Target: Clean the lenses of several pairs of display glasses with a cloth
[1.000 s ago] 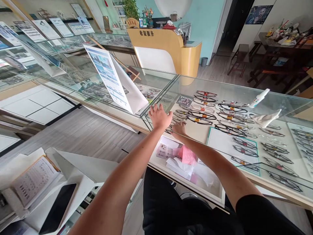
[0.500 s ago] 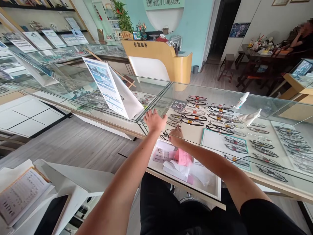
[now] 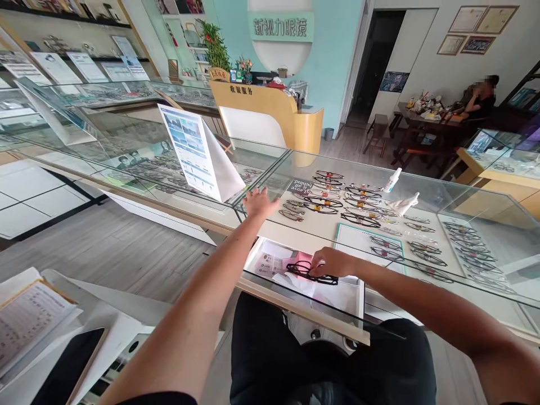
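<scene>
Black-framed glasses (image 3: pixel 300 269) are pinched in my right hand (image 3: pixel 333 262), its fingers closed near the middle of the frame. They hang over an open drawer (image 3: pixel 358 301) that holds papers, a pink sheet and clear plastic. My left hand (image 3: pixel 260 205) rests with fingers spread on the glass top of the display counter (image 3: pixel 274 163), near the seam between two cases. Rows of glasses (image 3: pixel 323 205) lie inside the case under the glass, right of my left hand.
A folded card stand (image 3: pixel 189 152) stands on the counter left of my left hand. To the right are a white bottle (image 3: pixel 392 180) and a crumpled cloth (image 3: pixel 404 205). A phone (image 3: pixel 70 365) and an open notebook (image 3: pixel 29 326) lie at lower left. A person (image 3: pixel 481 101) sits far back.
My right hand has come out from inside the case with the black glasses and is now above the drawer. My left hand stays on the glass. The view has tilted up.
</scene>
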`<control>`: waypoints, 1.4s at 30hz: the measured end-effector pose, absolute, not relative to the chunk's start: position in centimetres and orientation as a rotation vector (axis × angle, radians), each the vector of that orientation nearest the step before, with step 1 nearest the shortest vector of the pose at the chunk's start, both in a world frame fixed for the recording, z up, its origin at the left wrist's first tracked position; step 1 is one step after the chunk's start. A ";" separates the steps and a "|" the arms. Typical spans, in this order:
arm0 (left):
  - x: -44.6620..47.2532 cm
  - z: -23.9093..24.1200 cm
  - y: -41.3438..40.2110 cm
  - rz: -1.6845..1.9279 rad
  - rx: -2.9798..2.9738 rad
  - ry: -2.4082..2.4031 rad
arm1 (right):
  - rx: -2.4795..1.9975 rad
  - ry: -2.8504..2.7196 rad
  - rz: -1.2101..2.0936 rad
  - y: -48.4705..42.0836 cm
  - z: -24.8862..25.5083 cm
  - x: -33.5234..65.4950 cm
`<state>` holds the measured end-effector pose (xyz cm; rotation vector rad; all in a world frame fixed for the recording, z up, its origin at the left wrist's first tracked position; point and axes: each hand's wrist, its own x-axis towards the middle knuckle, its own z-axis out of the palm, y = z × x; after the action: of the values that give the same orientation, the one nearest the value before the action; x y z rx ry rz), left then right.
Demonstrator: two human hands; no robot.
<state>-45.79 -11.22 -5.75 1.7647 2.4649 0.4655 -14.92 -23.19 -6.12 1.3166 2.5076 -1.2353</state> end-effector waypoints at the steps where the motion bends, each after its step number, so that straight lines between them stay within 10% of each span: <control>1: -46.5 -5.6 -11.4 0.421 1.828 2.436 | 1.279 2.500 -1.321 -23.5 -5.2 -14.3; 7: -48.6 -6.3 -12.7 0.550 1.962 2.418 | 1.192 2.832 -1.431 -20.9 2.3 -14.4; 17: -48.4 -7.1 -12.8 0.733 1.796 2.541 | 1.525 2.928 -0.136 -8.7 4.2 -27.9; 42: -48.7 -7.8 -12.5 0.777 1.833 2.511 | 1.587 2.811 -0.155 -4.8 -0.8 -30.5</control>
<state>-48.67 -12.50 -7.85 1.8328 2.5113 0.7773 -30.54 -4.77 -0.85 1.5872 2.8114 -0.1550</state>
